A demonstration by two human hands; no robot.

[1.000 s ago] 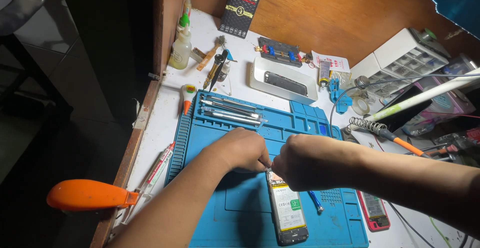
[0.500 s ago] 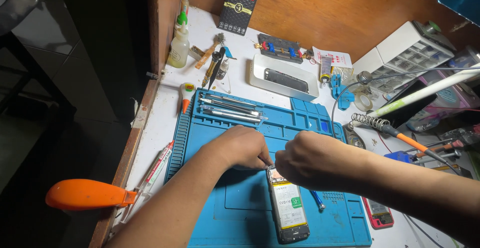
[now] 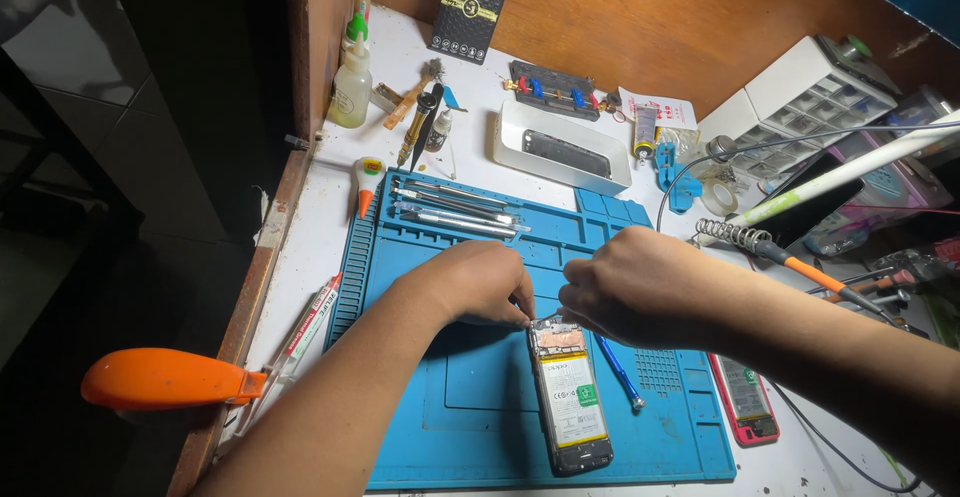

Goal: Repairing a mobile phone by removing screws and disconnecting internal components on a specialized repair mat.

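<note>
- While both hands meet over the top end of an opened smartphone [image 3: 567, 397], that phone lies back-cover off on the blue silicone repair mat [image 3: 480, 427], battery showing, its length running toward the person.
- Left hand [image 3: 470, 282]: fingers curled down, fingertips pinched at the phone's upper left corner; whether they grip a small tool or part I cannot tell, since the knuckles hide it.
- Right hand [image 3: 630, 287]: likewise curled into a loose fist at the upper right corner, apparently steadying the frame; any held item is hidden.
- A blue-handled screwdriver [image 3: 620, 372] rests on the mat just beside the phone, within easy reach of the right hand.
- Metal tweezers and picks [image 3: 455, 209] lie lined up in the mat's top tray, kept apart from the work.
- A second phone with a red case [image 3: 745, 402] lies at the mat's right edge.
- The soldering iron [image 3: 800, 267] sits in its coil stand to the right, well apart from the hands.
</note>
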